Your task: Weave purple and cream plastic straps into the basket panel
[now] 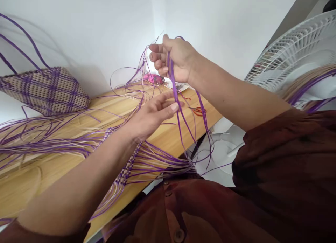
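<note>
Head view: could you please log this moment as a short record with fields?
Right hand: raised right hand, fist closed on a bunch of purple strips hanging down.
Left hand: left hand, fingers spread, touching those strips.
Table: wooden table bearing a half-woven purple-and-tan mat under the left forearm.
Left rear: woven bag.
Right edge: white fan.

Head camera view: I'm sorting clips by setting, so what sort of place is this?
Probably a home craft corner used for weaving. A wooden table against a white wall carries a spread of purple and cream strips, a finished woven bag lies beside them, and a household standing fan stands close by.
</note>
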Demonstrator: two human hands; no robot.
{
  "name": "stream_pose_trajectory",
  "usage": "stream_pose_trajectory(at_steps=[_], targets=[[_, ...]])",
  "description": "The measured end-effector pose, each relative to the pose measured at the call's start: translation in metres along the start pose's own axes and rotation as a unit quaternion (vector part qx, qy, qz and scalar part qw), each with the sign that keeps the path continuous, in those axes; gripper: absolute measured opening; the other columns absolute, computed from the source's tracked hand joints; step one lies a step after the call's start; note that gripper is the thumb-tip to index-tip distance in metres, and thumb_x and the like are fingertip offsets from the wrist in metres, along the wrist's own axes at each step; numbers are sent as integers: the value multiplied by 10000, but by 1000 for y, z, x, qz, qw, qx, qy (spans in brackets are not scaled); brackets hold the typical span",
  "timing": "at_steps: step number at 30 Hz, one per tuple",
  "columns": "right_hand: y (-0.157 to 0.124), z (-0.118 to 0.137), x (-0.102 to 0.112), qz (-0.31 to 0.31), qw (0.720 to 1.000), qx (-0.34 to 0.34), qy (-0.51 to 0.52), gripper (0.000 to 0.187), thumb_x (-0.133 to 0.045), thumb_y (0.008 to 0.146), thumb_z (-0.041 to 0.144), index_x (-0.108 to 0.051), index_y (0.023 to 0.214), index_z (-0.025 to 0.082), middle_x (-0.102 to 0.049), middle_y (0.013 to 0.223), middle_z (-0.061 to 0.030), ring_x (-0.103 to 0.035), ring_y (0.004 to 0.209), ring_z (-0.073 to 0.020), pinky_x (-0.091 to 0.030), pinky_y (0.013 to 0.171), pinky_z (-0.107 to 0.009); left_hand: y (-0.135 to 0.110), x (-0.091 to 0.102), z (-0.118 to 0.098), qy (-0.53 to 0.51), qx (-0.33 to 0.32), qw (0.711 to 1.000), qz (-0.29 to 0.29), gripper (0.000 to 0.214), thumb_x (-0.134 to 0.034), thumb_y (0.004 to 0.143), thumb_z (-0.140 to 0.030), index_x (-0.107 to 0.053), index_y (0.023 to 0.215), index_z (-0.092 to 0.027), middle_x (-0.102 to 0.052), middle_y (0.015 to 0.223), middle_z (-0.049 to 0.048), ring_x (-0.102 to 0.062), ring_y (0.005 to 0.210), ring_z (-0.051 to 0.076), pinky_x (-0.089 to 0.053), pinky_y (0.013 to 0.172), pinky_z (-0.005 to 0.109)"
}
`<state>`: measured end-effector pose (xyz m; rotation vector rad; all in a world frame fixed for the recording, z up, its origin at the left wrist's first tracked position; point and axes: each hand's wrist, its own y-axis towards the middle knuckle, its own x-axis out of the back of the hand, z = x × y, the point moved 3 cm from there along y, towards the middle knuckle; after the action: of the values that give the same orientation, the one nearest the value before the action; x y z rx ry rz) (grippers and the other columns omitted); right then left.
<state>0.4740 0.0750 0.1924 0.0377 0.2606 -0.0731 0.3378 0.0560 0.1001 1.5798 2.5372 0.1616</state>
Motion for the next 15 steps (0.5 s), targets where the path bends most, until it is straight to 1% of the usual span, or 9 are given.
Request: stream_pose_trajectory(at_steps=[2, 3, 6, 7, 8, 10, 12, 14, 15], targets=[[-9, 10, 4, -21, 999, 8, 30, 471, -104, 1074, 428, -467, 913, 175, -524, 663, 40, -445, 509, -47, -294, 419, -131, 3, -14, 5, -24, 18, 1000, 8, 370, -718, 835, -361, -637, 1142, -171, -664, 879, 42, -672, 887, 164, -530, 853, 311], [-13, 16, 7, -34, 998, 15, 51, 469, -103, 1073, 433, -459, 903, 179, -506, 659, 40, -437, 491, -43, -283, 406, -124, 3, -17, 6, -23, 23, 999, -7, 345, -727, 827, -357, -640, 1103, -171, -636, 823, 19, -662, 790, 137, -539, 801, 294], [-28, 32, 14, -78, 989, 54, 117, 452, -107, 1072, 413, -436, 855, 191, -474, 646, 36, -412, 449, -31, -255, 370, -111, 5, -17, 1, -2, -4, 995, -95, 312, -761, 798, -304, -613, 1043, -180, -601, 811, -8, -581, 612, 67, -511, 628, 213], [-34, 36, 14, -87, 985, 67, 131, 455, -106, 1072, 411, -431, 840, 194, -470, 644, 33, -407, 443, -31, -251, 362, -112, 7, -19, -2, 2, -17, 994, -112, 313, -764, 796, -295, -602, 1038, -182, -608, 835, -2, -563, 591, 56, -479, 570, 190], [-40, 39, 12, -91, 983, 80, 141, 458, -106, 1071, 414, -429, 828, 198, -467, 644, 31, -403, 439, -34, -246, 353, -115, 8, -23, -6, 3, -23, 993, -114, 316, -761, 800, -294, -593, 1044, -187, -617, 861, 7, -555, 585, 52, -441, 520, 175], [-53, 43, 6, -83, 981, 94, 149, 462, -106, 1072, 414, -429, 819, 201, -460, 658, 30, -400, 440, -37, -246, 349, -122, 12, -38, -12, -3, -9, 997, -71, 293, -727, 834, -316, -582, 1055, -191, -620, 862, 19, -550, 575, 54, -369, 453, 164], [-63, 45, 2, -72, 982, 98, 146, 473, -95, 1077, 400, -432, 825, 185, -452, 681, 36, -390, 446, -25, -244, 362, -118, 12, -54, -18, -6, 17, 1000, -16, 220, -648, 897, -360, -583, 990, -172, -577, 751, 4, -495, 506, 43, -297, 406, 163], [-71, 50, 6, -70, 982, 110, 138, 466, -92, 1086, 360, -435, 848, 154, -461, 710, 46, -394, 466, -3, -258, 396, -100, 9, -61, -27, 6, 36, 999, 2, 271, -520, 969, -385, -559, 843, -149, -451, 601, -32, -373, 417, 25, -208, 370, 167], [-73, 55, 14, -93, 981, 122, 122, 456, -88, 1087, 339, -428, 855, 143, -465, 718, 53, -400, 474, 10, -266, 414, -84, 6, -58, -33, 21, 40, 999, -6, 338, -456, 996, -386, -527, 768, -146, -375, 551, -48, -309, 390, 21, -167, 359, 171]])
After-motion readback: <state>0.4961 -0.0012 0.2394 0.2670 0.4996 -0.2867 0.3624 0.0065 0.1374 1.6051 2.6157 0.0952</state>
